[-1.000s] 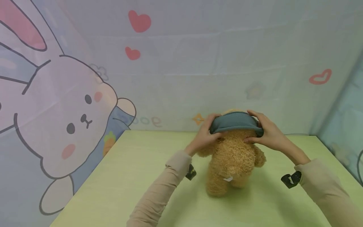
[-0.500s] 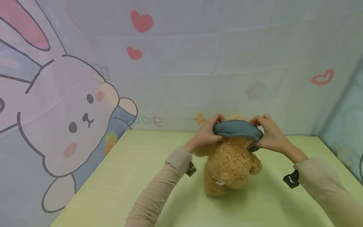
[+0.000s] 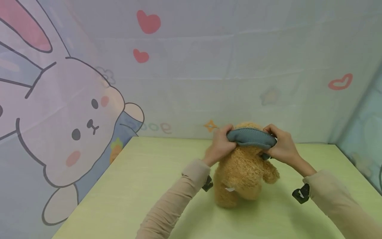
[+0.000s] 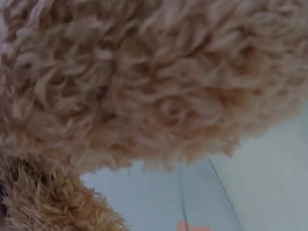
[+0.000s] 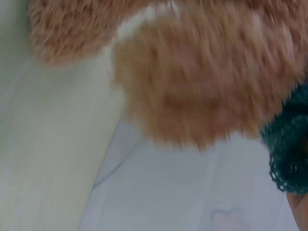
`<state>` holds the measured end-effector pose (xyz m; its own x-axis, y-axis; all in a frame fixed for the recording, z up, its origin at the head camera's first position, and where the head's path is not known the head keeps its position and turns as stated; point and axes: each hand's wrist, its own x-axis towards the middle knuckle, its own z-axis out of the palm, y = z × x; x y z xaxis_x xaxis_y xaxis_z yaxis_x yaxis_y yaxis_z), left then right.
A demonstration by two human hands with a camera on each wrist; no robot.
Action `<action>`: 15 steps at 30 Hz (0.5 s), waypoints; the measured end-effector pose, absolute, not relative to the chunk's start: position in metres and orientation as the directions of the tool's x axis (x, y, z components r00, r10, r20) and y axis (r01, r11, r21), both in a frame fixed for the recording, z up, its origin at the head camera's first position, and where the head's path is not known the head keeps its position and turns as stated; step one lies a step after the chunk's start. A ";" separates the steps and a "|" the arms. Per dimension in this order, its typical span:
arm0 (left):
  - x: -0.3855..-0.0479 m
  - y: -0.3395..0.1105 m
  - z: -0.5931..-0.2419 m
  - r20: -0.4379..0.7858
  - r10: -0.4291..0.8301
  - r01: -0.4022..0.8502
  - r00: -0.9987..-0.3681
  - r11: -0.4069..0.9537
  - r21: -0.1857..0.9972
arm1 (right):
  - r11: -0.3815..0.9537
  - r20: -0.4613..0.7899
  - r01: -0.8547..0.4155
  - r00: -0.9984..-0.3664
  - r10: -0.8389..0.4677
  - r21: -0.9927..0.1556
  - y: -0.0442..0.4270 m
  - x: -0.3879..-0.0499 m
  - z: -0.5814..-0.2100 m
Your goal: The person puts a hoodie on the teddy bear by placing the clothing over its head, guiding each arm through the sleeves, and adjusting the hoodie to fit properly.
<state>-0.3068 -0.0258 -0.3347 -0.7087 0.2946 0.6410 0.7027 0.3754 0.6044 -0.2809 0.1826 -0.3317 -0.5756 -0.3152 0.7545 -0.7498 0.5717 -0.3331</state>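
A fluffy brown teddy bear (image 3: 246,169) stands on the table with its back to me, a small white tag (image 3: 229,189) low on it. Across the back of its head or neck runs a blue-green knitted cloth (image 3: 252,137); I cannot tell which garment it is. My left hand (image 3: 220,144) grips the cloth's left end, and my right hand (image 3: 283,146) pinches its right end. Brown fur (image 4: 154,86) fills most of the left wrist view. In the right wrist view, the cloth (image 5: 291,144) shows an openwork edge beside the bear's arm (image 5: 202,77).
The pale green table (image 3: 134,186) reaches back to a fabric backdrop (image 3: 191,93) printed with a rabbit and hearts. At the right a bluish side cloth (image 3: 367,132) hangs along the table edge. Black wrist cameras (image 3: 301,193) sit beneath both cuffs.
The knitted cloth has come down a little on the bear, with more of the head's top showing above it. The bear has tilted slightly. My left hand has shifted right.
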 end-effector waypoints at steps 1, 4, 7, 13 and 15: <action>-0.306 -0.024 -0.335 0.647 0.277 0.701 -0.710 0.371 0.609 | 0.569 0.777 -0.752 -0.561 -0.286 -0.333 0.179 -0.277 -0.330; -0.302 -0.021 -0.336 0.664 0.232 0.697 -0.711 0.362 0.620 | 0.556 0.838 -0.767 -0.503 -0.212 -0.320 0.168 -0.269 -0.324; -0.301 -0.018 -0.337 0.676 0.197 0.694 -0.710 0.357 0.625 | 0.553 0.882 -0.779 -0.444 -0.156 -0.294 0.163 -0.270 -0.326; -0.296 -0.017 -0.335 0.674 0.191 0.694 -0.714 0.321 0.644 | 0.533 0.898 -0.771 -0.437 -0.045 -0.348 0.160 -0.277 -0.339; -0.297 -0.018 -0.335 0.676 0.210 0.704 -0.707 0.299 0.644 | 0.531 0.874 -0.749 -0.485 -0.031 -0.396 0.163 -0.279 -0.343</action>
<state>-0.2968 -0.0176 -0.3349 -0.7068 0.2100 0.6755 0.7042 0.2995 0.6437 -0.2788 0.1627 -0.3425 -0.4849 -0.0313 0.8740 -0.7488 0.5311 -0.3964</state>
